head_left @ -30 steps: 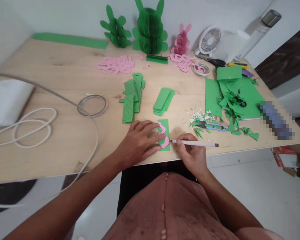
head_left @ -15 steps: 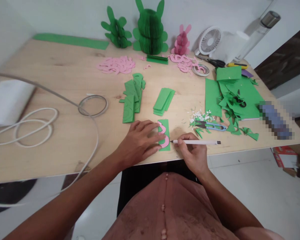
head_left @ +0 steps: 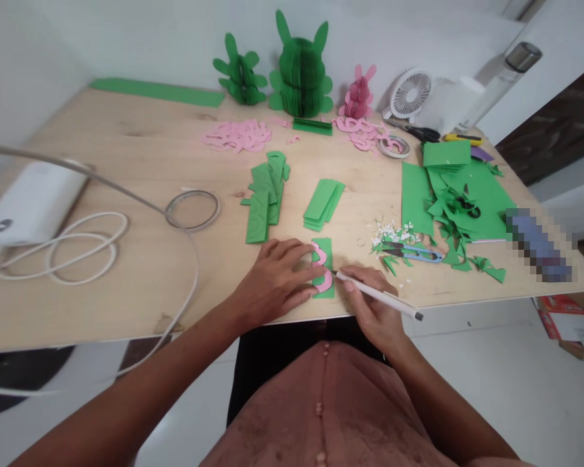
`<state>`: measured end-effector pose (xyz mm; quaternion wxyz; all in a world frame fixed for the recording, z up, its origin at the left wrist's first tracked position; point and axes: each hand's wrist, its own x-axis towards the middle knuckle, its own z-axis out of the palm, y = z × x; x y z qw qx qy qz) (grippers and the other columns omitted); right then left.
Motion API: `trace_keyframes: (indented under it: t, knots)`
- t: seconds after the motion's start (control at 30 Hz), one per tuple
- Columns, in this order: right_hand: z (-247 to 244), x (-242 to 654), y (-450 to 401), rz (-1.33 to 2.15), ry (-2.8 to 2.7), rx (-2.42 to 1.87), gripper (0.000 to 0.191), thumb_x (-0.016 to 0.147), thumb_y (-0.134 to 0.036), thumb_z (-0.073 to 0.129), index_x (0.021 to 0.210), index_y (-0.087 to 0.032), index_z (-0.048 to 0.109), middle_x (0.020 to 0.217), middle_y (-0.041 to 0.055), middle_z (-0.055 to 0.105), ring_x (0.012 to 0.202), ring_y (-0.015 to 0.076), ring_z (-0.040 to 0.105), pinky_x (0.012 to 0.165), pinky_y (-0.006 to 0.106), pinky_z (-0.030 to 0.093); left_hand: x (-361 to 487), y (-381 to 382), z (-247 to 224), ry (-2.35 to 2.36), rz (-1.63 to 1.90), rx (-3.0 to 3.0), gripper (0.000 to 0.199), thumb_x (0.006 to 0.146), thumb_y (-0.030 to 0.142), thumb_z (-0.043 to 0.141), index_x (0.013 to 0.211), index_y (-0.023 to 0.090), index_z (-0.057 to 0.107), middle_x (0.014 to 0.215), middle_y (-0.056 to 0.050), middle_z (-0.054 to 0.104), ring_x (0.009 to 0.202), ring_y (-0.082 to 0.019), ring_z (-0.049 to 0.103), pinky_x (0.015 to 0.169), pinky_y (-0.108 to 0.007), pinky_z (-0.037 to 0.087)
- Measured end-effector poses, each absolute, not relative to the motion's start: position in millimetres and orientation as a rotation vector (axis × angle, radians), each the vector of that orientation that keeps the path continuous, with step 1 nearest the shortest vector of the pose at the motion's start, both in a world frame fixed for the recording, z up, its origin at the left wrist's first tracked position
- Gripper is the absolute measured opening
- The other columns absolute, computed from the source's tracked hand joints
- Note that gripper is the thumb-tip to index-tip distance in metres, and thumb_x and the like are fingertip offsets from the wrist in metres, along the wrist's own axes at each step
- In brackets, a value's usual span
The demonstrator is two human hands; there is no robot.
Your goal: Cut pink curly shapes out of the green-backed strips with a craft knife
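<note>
Head view: near the front edge of the counter [head_left: 136, 152], in front of the person, a slip of green card [head_left: 328, 245] lies flat with a pink cutout [head_left: 328, 280] of rounded lobes on top. The left hand [head_left: 272, 282] is spread palm down and grips nothing; its fingertips rest on the cutout's left side, pinning it to the card. The right hand [head_left: 376, 314] has a white pen [head_left: 379, 296] pinched in a writing grip, point at the card's right edge; whether it touches is too small to tell.

Both pieces look very light. The card should be fairly stiff yet crease easily, and the cutout, narrow between its lobes, would probably bend or tear there and slide if pressed on one end only. Spread fingertips along its left side suit it best; to lift the card, a corner or the far short edge is the free place to pinch.

Of containers, a clear bottle [head_left: 494, 94] with a metal cap leans by the counter's back right corner; its contents cannot be made out. Below the right front corner is a red and white box [head_left: 559, 318], its inside not clearly visible.
</note>
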<state>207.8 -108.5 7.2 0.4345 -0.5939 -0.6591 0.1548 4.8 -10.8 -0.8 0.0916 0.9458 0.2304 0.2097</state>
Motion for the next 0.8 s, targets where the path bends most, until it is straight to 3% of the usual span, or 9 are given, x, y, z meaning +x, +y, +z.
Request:
trace_keyframes:
  t: [0.2, 0.4, 0.8]
  knots:
    - [12, 207, -107, 0.277, -1.823, -1.429, 0.025, 0.096, -0.021, 0.048, 0.116, -0.024, 0.063, 0.096, 0.0043, 0.074, 0.084, 0.0194, 0.067, 0.083, 0.038, 0.047, 4, -11, -2, 0.688, 0.619, 2.799, 0.029, 0.091, 0.036, 0.054, 0.118, 0.032, 0.064, 0.133, -0.008, 0.055, 0.122, -0.03, 0.045, 0.099, -0.049, 0.035]
    - [8, 206, -107, 0.156, -1.884, -1.422, 0.021, 0.094, -0.015, 0.05, 0.107, -0.022, 0.066, 0.091, 0.0044, 0.074, 0.081, 0.0192, 0.067, 0.079, 0.036, 0.047, 5, -11, 3, 0.683, 0.628, 2.78, 0.028, 0.092, 0.037, 0.052, 0.116, 0.03, 0.065, 0.132, -0.008, 0.056, 0.12, -0.03, 0.046, 0.098, -0.049, 0.034]
    - [5, 202, -107, -0.009, -1.94, -1.388, 0.021, 0.092, -0.01, 0.053, 0.109, -0.019, 0.063, 0.086, 0.0053, 0.074, 0.076, 0.0181, 0.065, 0.071, 0.034, 0.045, 6, -13, 10, 0.717, 0.591, 2.75, 0.031, 0.092, 0.037, 0.054, 0.12, 0.028, 0.062, 0.128, -0.007, 0.059, 0.121, -0.028, 0.046, 0.101, -0.045, 0.032]
